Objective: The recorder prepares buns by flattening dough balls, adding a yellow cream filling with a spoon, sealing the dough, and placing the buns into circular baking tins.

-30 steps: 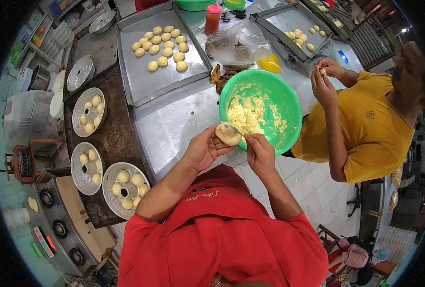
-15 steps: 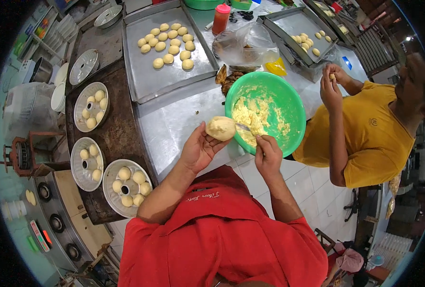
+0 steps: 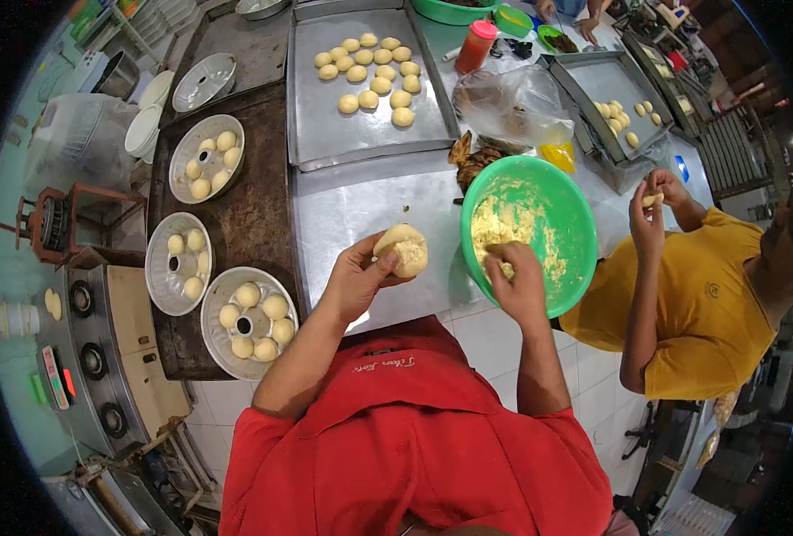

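Note:
My left hand [image 3: 359, 279] holds up a flattened round of dough [image 3: 409, 238], thumb pressed at its edge, with crumbly pale yellow filling on its face. Over the near left side of a green bowl [image 3: 579, 207], my right hand [image 3: 521, 279] is closed, its fingertips down at the yellow filling [image 3: 502, 221]. The thin metal tool it gripped half a second ago is now hidden behind the fingers and filling. Filling is smeared up the bowl's inner wall.
Fluted ring pans [image 3: 251, 362] with dough balls line the dark tray [image 3: 235, 214] at left. A metal tray [image 3: 325, 134] of dough balls lies ahead, a red bottle [image 3: 475, 46] and plastic bag [image 3: 512, 103] beside it. Right of the bowl, a co-worker in yellow [image 3: 691, 304] handles dough.
My right hand has moved from beside the dough into the bowl. My left hand has turned the dough so its filled face shows. The whole view has shifted slightly.

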Demonstrator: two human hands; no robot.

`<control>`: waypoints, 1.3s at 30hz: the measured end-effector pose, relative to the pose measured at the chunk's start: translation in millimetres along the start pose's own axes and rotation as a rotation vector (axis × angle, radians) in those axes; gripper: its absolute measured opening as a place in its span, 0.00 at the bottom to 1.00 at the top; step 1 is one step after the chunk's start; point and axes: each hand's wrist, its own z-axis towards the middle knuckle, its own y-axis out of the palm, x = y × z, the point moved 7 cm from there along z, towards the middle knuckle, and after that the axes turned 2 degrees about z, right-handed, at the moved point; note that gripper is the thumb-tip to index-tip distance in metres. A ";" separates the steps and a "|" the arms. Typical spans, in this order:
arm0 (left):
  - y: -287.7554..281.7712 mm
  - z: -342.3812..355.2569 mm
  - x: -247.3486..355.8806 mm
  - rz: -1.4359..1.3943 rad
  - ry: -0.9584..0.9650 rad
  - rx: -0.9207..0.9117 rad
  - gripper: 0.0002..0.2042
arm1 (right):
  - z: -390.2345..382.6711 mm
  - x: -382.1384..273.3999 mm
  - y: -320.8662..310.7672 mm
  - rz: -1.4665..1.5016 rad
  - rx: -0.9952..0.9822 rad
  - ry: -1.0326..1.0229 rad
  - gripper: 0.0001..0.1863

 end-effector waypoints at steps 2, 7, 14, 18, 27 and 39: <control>-4.7 -4.0 -0.9 0.017 -0.008 0.014 0.21 | 10.7 -15.6 30.4 0.480 -0.183 0.316 0.11; -9.2 -14.3 5.7 0.093 -0.016 0.016 0.22 | 23.3 -37.4 94.2 1.046 -0.452 0.447 0.14; -31.1 -20.1 -2.2 0.311 -0.007 0.117 0.20 | 4.7 -35.0 131.2 1.069 -0.415 0.495 0.12; -42.6 -18.0 -6.9 0.314 -0.104 0.162 0.19 | -2.8 -57.9 116.7 0.765 -0.307 0.380 0.15; -44.0 -11.7 -13.0 0.542 -0.219 0.075 0.18 | -7.6 -86.8 96.2 0.226 -0.088 -0.343 0.21; -66.7 15.4 -51.4 0.873 -0.153 0.140 0.21 | -10.7 -24.8 151.3 0.428 -0.212 0.036 0.13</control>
